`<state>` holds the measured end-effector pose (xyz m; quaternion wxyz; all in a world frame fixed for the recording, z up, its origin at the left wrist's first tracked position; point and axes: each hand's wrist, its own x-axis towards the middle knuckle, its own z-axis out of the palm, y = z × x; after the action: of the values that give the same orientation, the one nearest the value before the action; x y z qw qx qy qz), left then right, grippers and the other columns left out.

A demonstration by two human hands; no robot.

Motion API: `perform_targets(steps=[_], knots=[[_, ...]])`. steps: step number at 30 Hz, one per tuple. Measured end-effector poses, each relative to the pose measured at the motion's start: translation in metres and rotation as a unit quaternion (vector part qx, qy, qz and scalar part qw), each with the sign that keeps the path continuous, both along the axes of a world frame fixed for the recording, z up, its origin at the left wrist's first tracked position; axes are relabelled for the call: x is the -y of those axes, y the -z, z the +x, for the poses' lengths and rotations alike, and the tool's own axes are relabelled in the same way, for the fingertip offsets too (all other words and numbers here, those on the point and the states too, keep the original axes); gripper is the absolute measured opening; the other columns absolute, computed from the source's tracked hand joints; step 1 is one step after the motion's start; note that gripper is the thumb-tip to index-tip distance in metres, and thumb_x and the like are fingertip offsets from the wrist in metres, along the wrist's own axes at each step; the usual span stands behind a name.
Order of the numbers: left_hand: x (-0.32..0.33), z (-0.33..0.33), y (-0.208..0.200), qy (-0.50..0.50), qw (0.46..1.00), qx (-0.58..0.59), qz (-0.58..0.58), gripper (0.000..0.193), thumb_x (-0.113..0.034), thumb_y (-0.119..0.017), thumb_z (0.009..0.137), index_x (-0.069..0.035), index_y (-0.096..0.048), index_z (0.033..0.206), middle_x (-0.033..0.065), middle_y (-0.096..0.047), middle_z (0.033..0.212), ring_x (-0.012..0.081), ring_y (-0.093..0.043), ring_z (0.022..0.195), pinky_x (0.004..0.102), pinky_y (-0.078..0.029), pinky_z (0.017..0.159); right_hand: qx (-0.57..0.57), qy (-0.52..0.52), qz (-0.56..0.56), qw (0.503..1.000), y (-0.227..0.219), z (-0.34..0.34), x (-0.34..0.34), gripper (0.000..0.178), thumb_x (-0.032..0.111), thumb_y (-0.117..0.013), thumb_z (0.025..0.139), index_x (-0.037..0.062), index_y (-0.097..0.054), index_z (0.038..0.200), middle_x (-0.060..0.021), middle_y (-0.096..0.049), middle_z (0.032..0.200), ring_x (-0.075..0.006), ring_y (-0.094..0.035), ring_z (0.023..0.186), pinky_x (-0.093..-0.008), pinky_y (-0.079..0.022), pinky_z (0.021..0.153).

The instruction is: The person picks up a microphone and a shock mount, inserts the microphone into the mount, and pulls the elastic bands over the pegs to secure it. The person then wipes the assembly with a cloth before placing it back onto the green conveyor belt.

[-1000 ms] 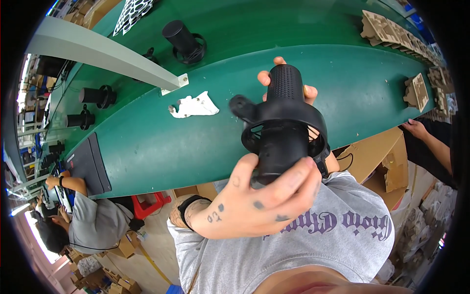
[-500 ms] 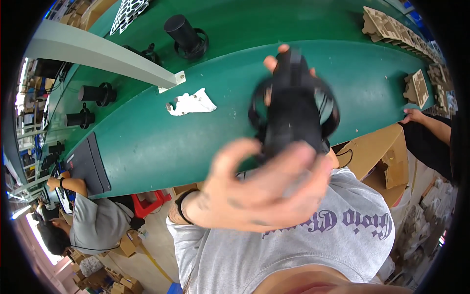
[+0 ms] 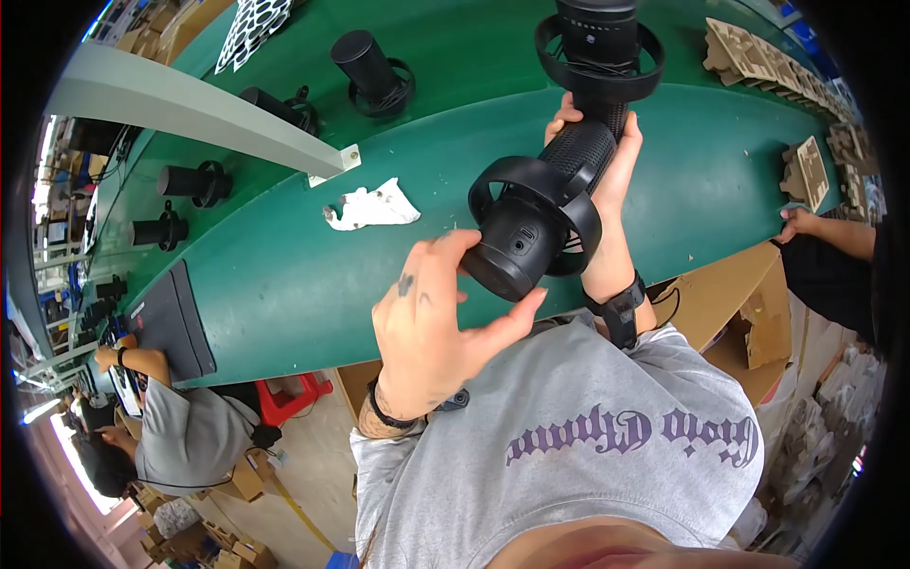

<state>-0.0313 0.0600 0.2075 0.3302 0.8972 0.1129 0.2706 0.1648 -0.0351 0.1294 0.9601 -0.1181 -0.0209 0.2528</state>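
Note:
My right hand (image 3: 616, 175) is closed around the mesh bodies of two black microphones. The nearer microphone (image 3: 517, 242) tilts toward me, its rounded end with a small port and round socket facing me and a black ring mount around its body. Beyond the fingers, the second microphone (image 3: 595, 38) points away, with a similar ring; its far end is cut off by the top edge. My left hand (image 3: 427, 313) has thumb and forefinger spread around the nearer microphone's end. The forefinger seems to touch its side, while the thumb looks apart from it.
More ring-mounted microphones, one a black microphone (image 3: 365, 62), stand along the green bench (image 3: 284, 284). A crumpled white piece (image 3: 374, 204) lies near the metal post (image 3: 218, 104). Cardboard trays (image 3: 806, 175) sit at right, near a co-worker's hand (image 3: 799, 225). Another person (image 3: 190, 427) works at left.
The microphones have tilted and swung apart from a blurred, upright position. My left hand has drawn back left and down from in front of them. The microphones across the bench have shifted slightly right.

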Motion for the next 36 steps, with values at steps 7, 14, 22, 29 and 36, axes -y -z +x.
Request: perform_targets(steps=[7,14,22,29,36], knots=[[-0.001,-0.003,0.002,-0.011,0.996,0.076,0.05,0.055,-0.022,-0.086,0.055,-0.003,-0.06,0.1,0.0086,-0.062,0.087,0.0214,-0.063,0.07,0.0293,-0.052,0.054,0.002,-0.01,-0.049,0.999,0.0,-0.002,-0.004,0.053,0.047,-0.048,0.092,-0.0031,-0.052,0.109,-0.014,-0.057,0.094,-0.0225,-0.057,0.083,-0.0325,-0.053,0.077],[-0.004,-0.009,0.005,-0.006,0.992,0.103,0.07,0.052,-0.02,-0.085,0.054,-0.004,-0.063,0.099,0.0097,-0.061,0.091,0.0238,-0.063,0.073,0.031,-0.053,0.057,-0.001,0.002,-0.061,0.998,-0.004,-0.007,-0.01,0.055,0.047,-0.048,0.093,-0.0058,-0.053,0.107,-0.015,-0.057,0.093,-0.0234,-0.057,0.086,-0.0327,-0.052,0.081],[-0.006,-0.012,-0.001,0.027,0.971,0.144,0.186,0.05,-0.012,-0.079,0.052,-0.011,-0.067,0.101,0.0114,-0.058,0.101,0.0256,-0.061,0.078,0.0312,-0.055,0.059,0.007,0.016,-0.036,0.999,-0.003,-0.008,-0.012,0.052,0.044,-0.047,0.094,-0.0052,-0.053,0.109,-0.0149,-0.058,0.096,-0.0229,-0.057,0.087,-0.0361,-0.049,0.085],[-0.005,-0.009,-0.006,0.084,0.945,0.172,0.264,0.035,-0.006,-0.068,0.07,-0.024,-0.068,0.1,0.0085,-0.059,0.105,0.0231,-0.059,0.087,0.0265,-0.056,0.06,0.01,0.012,-0.025,1.0,-0.007,-0.009,-0.014,0.051,0.043,-0.048,0.094,-0.0049,-0.051,0.112,-0.015,-0.058,0.1,-0.0222,-0.055,0.088,-0.0358,-0.048,0.087],[-0.002,-0.012,-0.006,0.136,0.925,0.155,0.318,0.039,-0.004,-0.072,0.067,-0.027,-0.066,0.097,0.0023,-0.055,0.113,0.0249,-0.054,0.096,0.0286,-0.056,0.066,-0.011,-0.02,0.013,1.0,-0.01,-0.014,-0.013,0.05,0.041,-0.051,0.094,-0.0053,-0.051,0.113,-0.0161,-0.057,0.101,-0.0237,-0.056,0.089,-0.0364,-0.049,0.087]])
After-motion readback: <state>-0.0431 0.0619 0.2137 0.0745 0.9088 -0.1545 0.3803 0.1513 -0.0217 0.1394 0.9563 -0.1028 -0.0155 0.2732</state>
